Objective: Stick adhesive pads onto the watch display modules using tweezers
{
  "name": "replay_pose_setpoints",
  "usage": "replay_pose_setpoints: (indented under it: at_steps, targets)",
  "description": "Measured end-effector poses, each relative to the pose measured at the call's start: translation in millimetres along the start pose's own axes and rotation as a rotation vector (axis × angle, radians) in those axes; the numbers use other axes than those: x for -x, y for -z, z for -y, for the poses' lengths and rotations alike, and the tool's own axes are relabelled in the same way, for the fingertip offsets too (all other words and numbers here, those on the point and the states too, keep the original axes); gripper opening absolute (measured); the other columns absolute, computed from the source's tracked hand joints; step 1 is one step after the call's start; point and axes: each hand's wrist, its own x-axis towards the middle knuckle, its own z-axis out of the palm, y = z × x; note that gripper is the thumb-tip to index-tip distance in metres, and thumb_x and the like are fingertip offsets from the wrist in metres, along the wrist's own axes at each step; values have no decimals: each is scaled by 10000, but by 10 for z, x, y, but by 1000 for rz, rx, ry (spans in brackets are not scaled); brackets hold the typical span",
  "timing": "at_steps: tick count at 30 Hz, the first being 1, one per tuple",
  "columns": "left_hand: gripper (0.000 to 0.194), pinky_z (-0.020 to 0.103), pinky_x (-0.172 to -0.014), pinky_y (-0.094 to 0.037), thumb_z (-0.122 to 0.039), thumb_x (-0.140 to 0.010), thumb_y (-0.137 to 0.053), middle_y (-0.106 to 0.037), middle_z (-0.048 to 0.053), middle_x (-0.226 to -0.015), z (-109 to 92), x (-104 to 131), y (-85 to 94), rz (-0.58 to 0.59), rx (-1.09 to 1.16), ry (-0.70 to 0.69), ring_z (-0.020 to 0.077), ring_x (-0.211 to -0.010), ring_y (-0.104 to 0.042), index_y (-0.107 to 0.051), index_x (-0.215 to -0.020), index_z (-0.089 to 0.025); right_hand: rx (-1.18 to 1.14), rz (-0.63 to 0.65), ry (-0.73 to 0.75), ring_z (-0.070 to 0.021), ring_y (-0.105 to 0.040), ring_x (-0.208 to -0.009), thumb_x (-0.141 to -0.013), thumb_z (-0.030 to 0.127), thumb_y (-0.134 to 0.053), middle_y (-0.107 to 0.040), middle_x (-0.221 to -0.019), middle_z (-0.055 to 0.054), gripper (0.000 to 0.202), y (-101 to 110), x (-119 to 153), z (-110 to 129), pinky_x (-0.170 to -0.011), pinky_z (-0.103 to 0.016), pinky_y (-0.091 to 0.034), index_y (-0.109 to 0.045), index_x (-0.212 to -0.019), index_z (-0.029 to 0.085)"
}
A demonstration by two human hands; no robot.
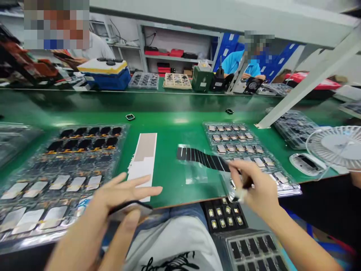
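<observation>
My left hand (113,210) is at the lower left, fingers stretched out. A thin dark-edged panel with a pale face, like a small watch screen (132,209), is held between its thumb and palm. My right hand (255,186) is closed at the table's front edge, with thumb and forefinger pinched at the right end of a strip of black stickers (201,158). The strip bends up from a clear film (196,175) on the green table. A shiny, blurred piece (232,192) shows below those fingers; I cannot tell whether they hold it.
A clear tray of screens (84,145) lies left, another tray of small parts (232,139) right. Between them is a white and beige card (145,162). A white fan (338,146) stands far right. Below the edge are black trays (225,214). Two people work behind the bench.
</observation>
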Motion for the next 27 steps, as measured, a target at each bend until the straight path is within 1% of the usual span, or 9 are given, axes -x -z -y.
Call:
replay_pose_setpoints:
  at_steps: [2, 4, 8, 15, 17, 19, 22, 24, 27]
  targets:
    - [212, 502, -1145, -395, -382, -971, -516, -715, 28, -1237, 92, 192, -163, 67, 10, 75, 287, -1303, -566, -672, -1099, -317, 223, 91, 502, -113, -589, -563, -905, 145, -545, -778, -960, -60, 184, -6, 109, 146, -490, -250, -414, -665, -1001, 247]
    - [225, 397, -1002, -535, -366, -1019, -451, -681, 47, -1293, 214, 282, -296, 184, 90, 163, 251, -1317, -555, -601, -1172, -298, 295, 210, 816, -122, -570, -559, -873, 160, -579, -770, -1063, -132, 143, -14, 192, 256, -458, -267, -406, -696, -946, 199]
    - [179, 339, -987, -545, -352, -1046, -422, -680, 61, -1273, 448, 304, -420, 290, 203, 208, 220, -1363, -510, -570, -1110, -274, 323, 361, 880, -132, -563, -567, -871, 192, -568, -759, -1087, -156, 167, -67, 302, 301, -445, -285, -419, -722, -931, 168]
    - [165, 405, -1066, -471, -300, -1049, -416, -667, 42, -1291, 546, 230, -378, 299, 148, 173, 217, -1368, -491, -550, -1144, -303, 237, 276, 652, -143, -661, -654, -917, 110, -513, -770, -957, -74, 216, -227, 364, 137, -529, -275, -483, -678, -1010, 212]
    - [173, 442, -1162, -362, -282, -1047, -421, -685, 14, -1257, 569, 220, -360, 292, 128, 143, 209, -1388, -470, -543, -1162, -326, 206, 190, 420, -138, -647, -605, -908, 113, -555, -743, -830, -39, 189, -287, 328, 147, -515, -261, -474, -635, -1040, 222]
    - [182, 450, -1209, -285, -269, -1047, -419, -694, -5, -1233, 600, 212, -360, 292, 141, 126, 199, -1396, -462, -541, -1163, -338, 128, 74, 46, -117, -569, -502, -889, 144, -612, -653, -704, 22, 243, -363, 273, 187, -468, -249, -434, -572, -1104, 250]
    - [196, 443, -1221, -266, -246, -1044, -415, -694, -11, -1232, 645, 191, -385, 296, 160, 105, 192, -1371, -489, -544, -1158, -339, -55, -56, -391, -102, -403, -409, -898, 227, -608, -458, -607, 76, 278, -503, 191, 275, -413, -253, -347, -516, -1159, 261]
    - [218, 455, -1226, -257, -225, -1039, -414, -693, -9, -1238, 662, 174, -396, 305, 145, 77, 194, -1359, -501, -540, -1175, -340, -111, -132, -488, -105, -392, -409, -905, 244, -582, -433, -608, 68, 246, -597, 162, 336, -409, -254, -342, -543, -1148, 254]
    - [257, 483, -1218, -281, -205, -1025, -426, -695, 0, -1245, 668, 165, -361, 341, 101, 32, 208, -1375, -491, -534, -1210, -348, -154, -214, -555, -113, -441, -429, -907, 265, -573, -546, -680, 11, 261, -686, 168, 408, -410, -259, -375, -603, -1166, 250]
